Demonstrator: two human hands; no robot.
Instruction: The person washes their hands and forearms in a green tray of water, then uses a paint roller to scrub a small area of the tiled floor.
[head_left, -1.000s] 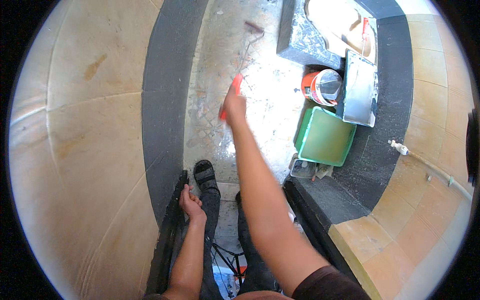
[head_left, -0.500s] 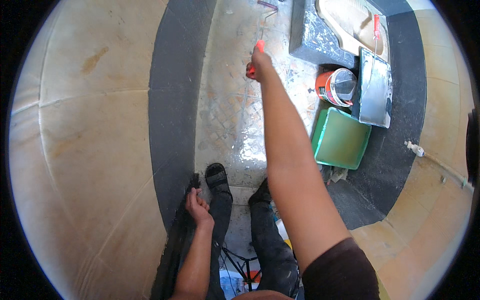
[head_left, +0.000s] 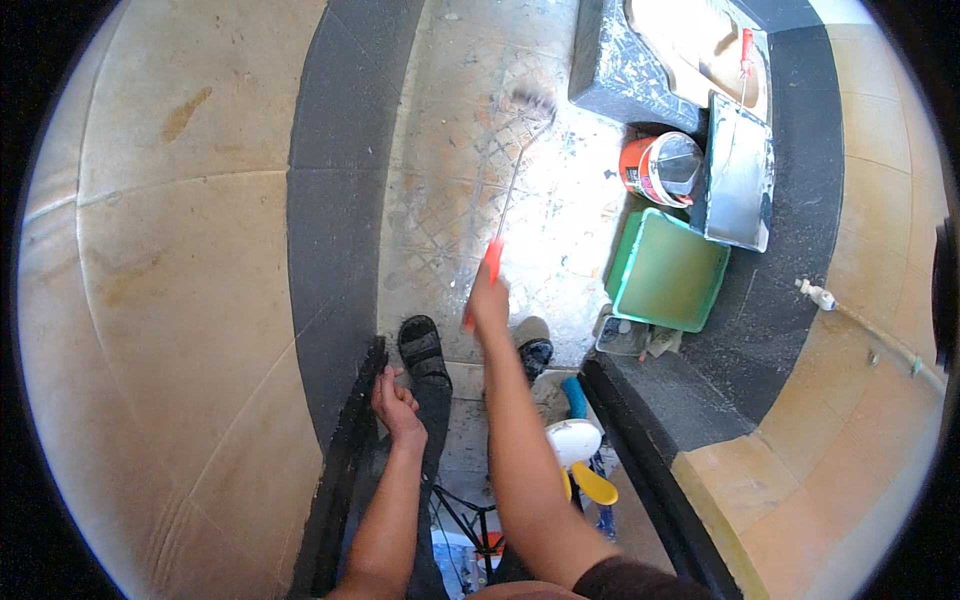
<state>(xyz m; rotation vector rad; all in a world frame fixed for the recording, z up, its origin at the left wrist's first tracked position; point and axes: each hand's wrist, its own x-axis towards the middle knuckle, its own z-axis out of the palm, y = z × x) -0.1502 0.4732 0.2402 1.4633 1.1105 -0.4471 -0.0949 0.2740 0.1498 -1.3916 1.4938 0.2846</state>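
Observation:
My right hand (head_left: 487,303) is closed around the red handle of a paint roller (head_left: 505,210). The roller's thin metal rod runs forward from the hand, and its blurred head (head_left: 534,100) is at the wet, shiny tiled floor (head_left: 440,215). Beside the black door frame (head_left: 355,425) at the left, my left hand (head_left: 397,402) has loosely curled fingers, partly apart, with nothing seen in them. Whether it touches the frame I cannot tell.
At the right stand an orange bucket (head_left: 640,168), a paint tray (head_left: 738,180) with a second red-handled roller (head_left: 747,55), and a green basin (head_left: 668,270) of murky liquid. Behind them is a raised squat toilet (head_left: 690,55). A pipe tap (head_left: 818,294) juts from the right wall.
My right hand has pulled the roller back toward my feet, its head coming nearer across the floor. The left hand has stayed by the door frame.

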